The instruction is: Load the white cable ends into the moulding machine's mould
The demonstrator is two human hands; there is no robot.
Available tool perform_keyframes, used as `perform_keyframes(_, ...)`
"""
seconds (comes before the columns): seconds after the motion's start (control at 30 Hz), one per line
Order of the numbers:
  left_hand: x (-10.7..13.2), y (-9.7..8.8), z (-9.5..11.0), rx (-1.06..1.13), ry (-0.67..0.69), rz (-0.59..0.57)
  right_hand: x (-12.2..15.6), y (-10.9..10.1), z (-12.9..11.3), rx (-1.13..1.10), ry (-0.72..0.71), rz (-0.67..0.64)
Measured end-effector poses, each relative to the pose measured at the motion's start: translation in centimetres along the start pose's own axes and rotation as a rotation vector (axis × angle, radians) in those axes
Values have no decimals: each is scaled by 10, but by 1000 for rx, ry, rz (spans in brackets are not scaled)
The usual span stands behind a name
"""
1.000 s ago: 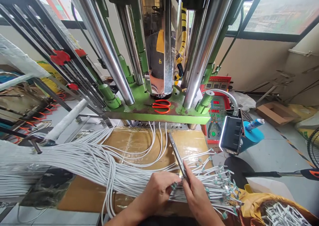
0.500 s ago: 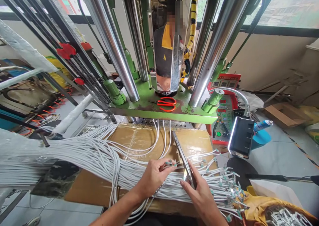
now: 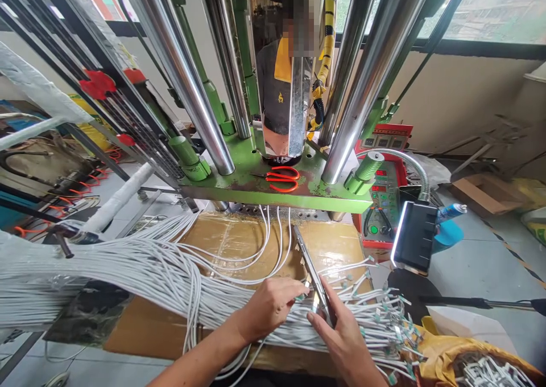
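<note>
My right hand grips the near end of a narrow metal bar, which slants away over the cardboard with small pale pieces along its left side. My left hand is closed at the bar's left edge, fingers pinched on a cable end with a small green-and-metal connector. Its fingertips reach the bar; whether the connector touches it is hidden. Under both hands runs a thick bundle of white cables, their green-tipped ends fanned out at the right.
Ahead stands a green press with steel columns; orange-handled scissors lie on its plate. Several cables run beneath the plate. A lamp and red control box are at right. A yellow bag holds white pieces.
My left hand has moved slightly right and turned over, bringing the connector from beside the bar up to its left edge. My right hand and the bar hold almost still.
</note>
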State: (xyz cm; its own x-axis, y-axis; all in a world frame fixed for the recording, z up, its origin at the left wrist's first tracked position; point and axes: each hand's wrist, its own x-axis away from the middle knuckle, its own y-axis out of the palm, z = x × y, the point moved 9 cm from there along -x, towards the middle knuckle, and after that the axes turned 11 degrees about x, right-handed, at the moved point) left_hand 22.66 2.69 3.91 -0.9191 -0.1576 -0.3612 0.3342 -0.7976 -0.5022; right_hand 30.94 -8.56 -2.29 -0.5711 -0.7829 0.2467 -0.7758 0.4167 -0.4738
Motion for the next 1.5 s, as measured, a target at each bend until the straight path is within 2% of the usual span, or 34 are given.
perform_keyframes(0.23, 2, 1, -1, 17, 3, -6, 1, 1, -1, -1, -2, 3)
perform_keyframes(0.47, -3, 3, -15, 189, -182, -24, 1, -1, -9, 49, 1, 4)
perform_keyframes(0.6, -3, -11, -20, 307, -382, 102, 2, -4, -12, 21, -13, 30)
perform_keyframes(0.77, 20, -28, -44, 497, -674, 394, 1, -3, -8, 5, -8, 16)
perform_keyframes(0.83, 28, -28, -52, 615, -723, 479, 1, -1, -6, 3, 2, 6)
perform_keyframes(0.9, 31, -27, -54, 654, -720, 502, 0, 0, -5, 1, 9, 1)
perform_keyframes(1.07, 29, -33, -52, 478, -701, 479, 0, -2, -4, -18, 15, 16)
perform_keyframes(1.17, 18, -34, -48, 319, -650, 324, 0, -3, -4, -17, 13, 29)
perform_keyframes(1.27, 2, -31, -40, 218, -536, 171, -1, -3, -3, -19, 18, 20)
perform_keyframes(1.37, -10, -27, -36, 208, -445, 105, -2, -1, 0, -20, 38, 0)
perform_keyframes(1.5, -15, -23, -40, 148, -384, 77, -2, 1, 1, -21, 32, -3)
